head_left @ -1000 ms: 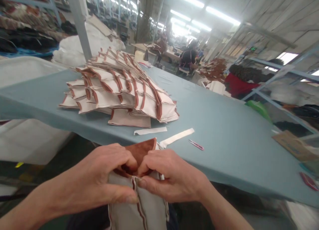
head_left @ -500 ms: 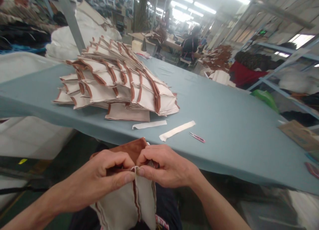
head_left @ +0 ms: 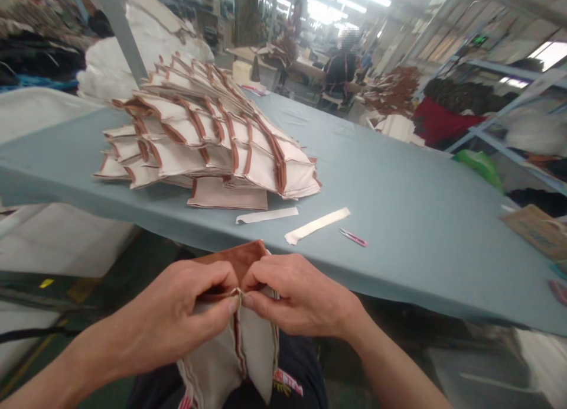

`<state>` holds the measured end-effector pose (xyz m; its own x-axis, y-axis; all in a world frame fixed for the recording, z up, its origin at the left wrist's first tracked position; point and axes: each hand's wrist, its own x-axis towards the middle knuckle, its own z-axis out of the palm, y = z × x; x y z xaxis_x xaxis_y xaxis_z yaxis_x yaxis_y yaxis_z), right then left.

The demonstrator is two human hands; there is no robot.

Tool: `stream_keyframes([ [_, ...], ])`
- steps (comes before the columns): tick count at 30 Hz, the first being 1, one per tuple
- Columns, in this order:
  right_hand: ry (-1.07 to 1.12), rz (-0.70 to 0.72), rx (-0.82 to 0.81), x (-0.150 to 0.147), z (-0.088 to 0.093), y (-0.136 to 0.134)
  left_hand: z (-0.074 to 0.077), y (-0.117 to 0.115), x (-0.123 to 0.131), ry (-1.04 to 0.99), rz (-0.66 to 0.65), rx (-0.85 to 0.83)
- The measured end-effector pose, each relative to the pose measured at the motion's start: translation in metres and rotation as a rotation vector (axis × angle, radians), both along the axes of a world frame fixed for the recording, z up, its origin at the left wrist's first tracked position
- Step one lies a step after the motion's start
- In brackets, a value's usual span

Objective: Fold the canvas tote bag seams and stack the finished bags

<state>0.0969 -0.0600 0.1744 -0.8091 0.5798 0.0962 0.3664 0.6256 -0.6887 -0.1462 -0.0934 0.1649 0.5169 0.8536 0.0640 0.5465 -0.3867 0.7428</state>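
A cream fabric bag piece (head_left: 213, 353) with brown seams and a brown panel hangs over my lap, just off the table's front edge. My left hand (head_left: 195, 305) pinches its top edge between thumb and fingers, left of the middle seam. On the other side of that seam, my right hand (head_left: 295, 294) grips the same edge, the two thumbs almost touching. The exact fold of cloth between the fingertips is partly hidden.
A big stack of cream pieces with brown edging (head_left: 212, 137) covers the left of the blue-covered table (head_left: 407, 220). Near its front edge lie two pale strips (head_left: 317, 226) and small pink-handled thread snips (head_left: 353, 237). A person (head_left: 340, 72) sits farther back.
Both hands stay pinched on the bag piece's edge at the seam, shifting only slightly. The table and stack appear a little higher as the camera view tilts.
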Motion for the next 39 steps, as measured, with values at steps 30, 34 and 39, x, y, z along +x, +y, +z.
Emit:
stream_keyframes([
  [30, 0.246, -0.139, -0.273, -0.018, -0.025, -0.014, -0.01, -0.007, -0.024, -0.11, 0.023, -0.189],
  [34, 0.243, -0.122, -0.353, -0.015, -0.025, -0.014, -0.013, -0.004, -0.026, -0.119, 0.009, -0.233],
  [39, 0.282, -0.106, -0.43, -0.015, -0.029, -0.009, -0.017, 0.0, -0.027, -0.101, -0.008, -0.267],
])
